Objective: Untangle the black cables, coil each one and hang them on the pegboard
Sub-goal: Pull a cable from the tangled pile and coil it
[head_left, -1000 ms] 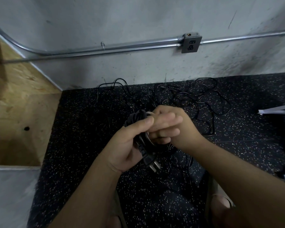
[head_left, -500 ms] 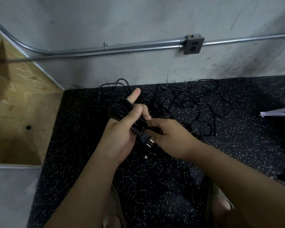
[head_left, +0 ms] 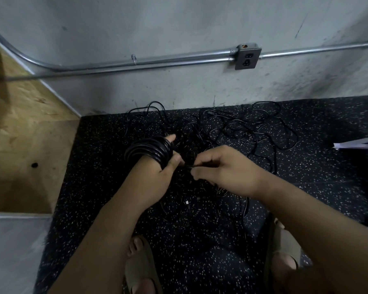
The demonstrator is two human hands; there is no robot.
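**Coil round the left hand, loose end pinched in the right**

Both forearms reach in from the bottom edge over a speckled black rubber floor (head_left: 106,209). The left hand (head_left: 155,177) carries a coiled cable (head_left: 148,152). Several glossy black turns loop round its fingers, one fingertip pokes out beyond them, and the thumb is clamped against the coil's near side. The other fingers are hidden under the loops.

The right hand (head_left: 227,170), just beside it, has its fingers curled and pinches the cable end (head_left: 188,158) between thumb and forefinger. The end is black against the dark floor and hard to make out, so it is unclear whether it carries a plug.

Beyond the hands, at the foot of the grey concrete wall (head_left: 179,28), lies the tangle of thin black cables (head_left: 242,128). Its loops cross so densely that single cables cannot be counted. More strands run under the right wrist, with a small pale connector (head_left: 187,202) near them.

On the wall a metal conduit (head_left: 136,63) runs into a grey outlet box (head_left: 248,57). A plywood panel (head_left: 19,134) fills the left side. A pale flat object (head_left: 357,144) juts in at the right edge, cut off. Two tan sandals show at the bottom, the left sandal (head_left: 140,270) plainly and the right sandal (head_left: 285,245) partly covered by the right forearm.
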